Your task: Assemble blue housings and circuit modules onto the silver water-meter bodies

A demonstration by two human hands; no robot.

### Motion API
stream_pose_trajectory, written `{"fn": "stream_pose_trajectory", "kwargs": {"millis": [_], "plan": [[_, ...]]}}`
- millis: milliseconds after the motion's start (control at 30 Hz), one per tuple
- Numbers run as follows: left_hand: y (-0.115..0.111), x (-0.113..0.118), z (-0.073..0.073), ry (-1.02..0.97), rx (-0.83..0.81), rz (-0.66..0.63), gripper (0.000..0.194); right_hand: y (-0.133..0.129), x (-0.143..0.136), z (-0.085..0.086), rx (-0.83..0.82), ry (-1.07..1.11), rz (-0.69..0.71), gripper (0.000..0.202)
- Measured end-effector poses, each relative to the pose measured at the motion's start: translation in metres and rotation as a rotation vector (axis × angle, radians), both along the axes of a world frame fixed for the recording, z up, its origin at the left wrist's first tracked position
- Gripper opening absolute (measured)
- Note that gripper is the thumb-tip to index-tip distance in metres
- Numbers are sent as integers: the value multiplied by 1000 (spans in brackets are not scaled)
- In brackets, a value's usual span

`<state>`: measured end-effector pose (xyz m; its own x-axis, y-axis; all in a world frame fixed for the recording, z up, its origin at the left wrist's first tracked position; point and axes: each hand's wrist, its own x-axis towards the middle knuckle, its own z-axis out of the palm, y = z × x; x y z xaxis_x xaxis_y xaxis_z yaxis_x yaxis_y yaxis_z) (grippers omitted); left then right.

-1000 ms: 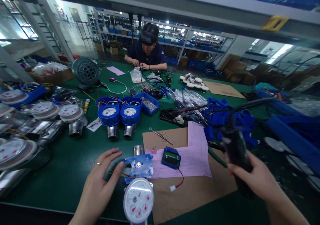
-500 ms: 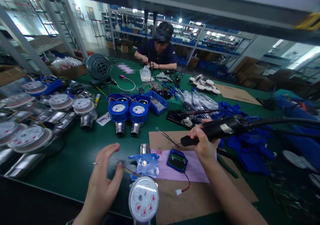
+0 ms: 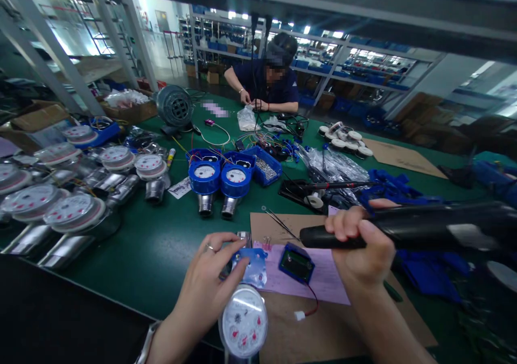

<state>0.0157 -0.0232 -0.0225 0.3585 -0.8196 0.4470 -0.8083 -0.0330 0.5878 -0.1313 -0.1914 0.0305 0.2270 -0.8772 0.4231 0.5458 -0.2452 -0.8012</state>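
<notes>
My right hand (image 3: 365, 240) is wrapped round a black handheld tool (image 3: 420, 226), its narrow end pointing left over the pink paper. My left hand (image 3: 214, 278) lies over the left part of a blue bracket plate (image 3: 256, 267), thumb and fingers apart; whether it touches the plate is unclear. Just below the plate is a round meter (image 3: 244, 321) with a white dial and red pointers. A blue-framed display module (image 3: 297, 263) with a red cable and white plug rests on the pink paper (image 3: 331, 280). Tweezers (image 3: 283, 224) lie above it.
Two blue meters (image 3: 204, 178) stand beyond my hands, beside a blue tray of screws (image 3: 266, 169). Several metal-bodied meters (image 3: 72, 213) crowd the left. Blue parts (image 3: 428, 278) and plastic bags (image 3: 327, 167) lie to the right. Across the table sits a person (image 3: 266, 78).
My left hand has moved right, onto the blue plate. My right hand and the black tool have come nearer and lie more level. The whole view has shifted slightly.
</notes>
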Motion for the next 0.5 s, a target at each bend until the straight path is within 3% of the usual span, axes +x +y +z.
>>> {"fn": "stream_pose_trajectory", "kwargs": {"millis": [100,200,333,500], "plan": [[-11,-4,5,11,18,-61,30,22,0,27,3,-73,101,24],[-15,-6,6,19,25,-124,30,39,0,44,19,-85,143,22],[-11,-6,5,36,-25,-138,14,49,1,48,39,-71,151,20],[-7,-5,3,60,-59,-125,11,52,3,44,65,-112,216,25]]}}
